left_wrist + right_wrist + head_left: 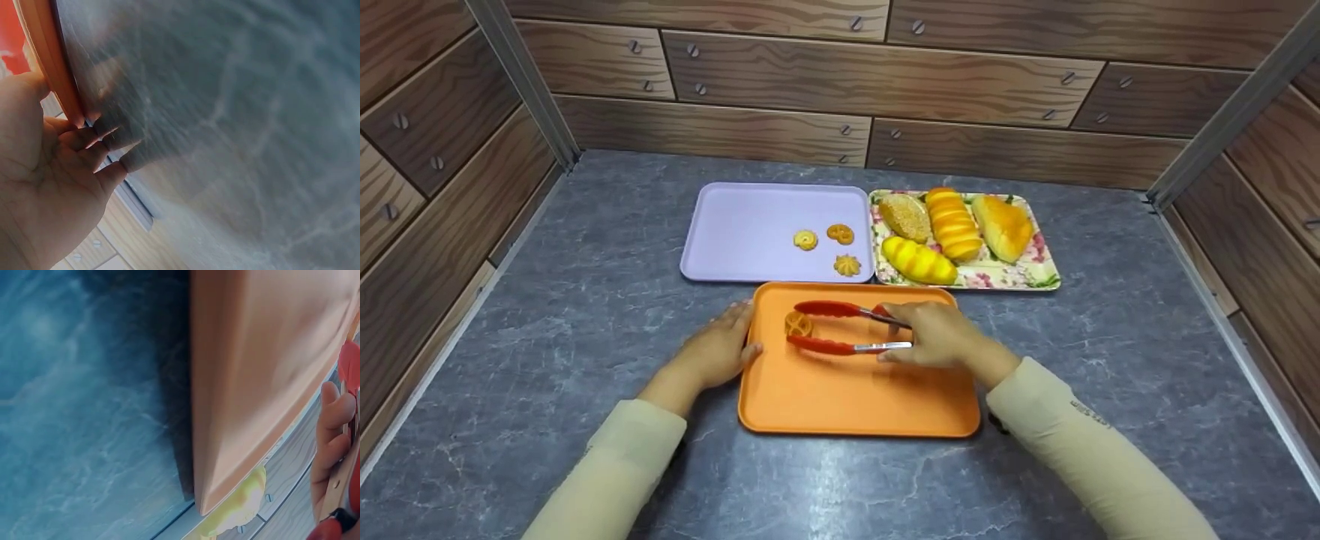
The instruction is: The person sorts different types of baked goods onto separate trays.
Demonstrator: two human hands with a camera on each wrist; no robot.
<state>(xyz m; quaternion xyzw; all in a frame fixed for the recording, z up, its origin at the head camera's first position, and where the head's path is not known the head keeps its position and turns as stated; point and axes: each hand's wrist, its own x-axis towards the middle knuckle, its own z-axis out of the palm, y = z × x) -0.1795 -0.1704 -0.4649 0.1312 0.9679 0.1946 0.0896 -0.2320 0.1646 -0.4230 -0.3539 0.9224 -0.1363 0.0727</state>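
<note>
My right hand (934, 334) holds red-tipped tongs (829, 346) over the orange tray (855, 405). The tong arms are spread, one tip on either side of a lattice-patterned round cookie (798, 325) near the tray's left end. Whether both tips touch it I cannot tell. In the right wrist view, fingers (332, 433) wrap the tongs' handle. At the tray's left edge rests my left hand (716, 349), thumb at the rim and fingers fairly straight along the outside. The left wrist view shows that hand (56, 169) against the orange side wall (53, 62).
Behind lies a lilac tray (750, 232) with a ring cookie (805, 240), a pretzel-like cookie (840, 234) and a star-shaped cookie (847, 265). Beside it, a floral tray (1005, 280) bears several breads, including a yellow loaf (919, 261). Wood-patterned walls (780, 75) enclose the grey tabletop (607, 247).
</note>
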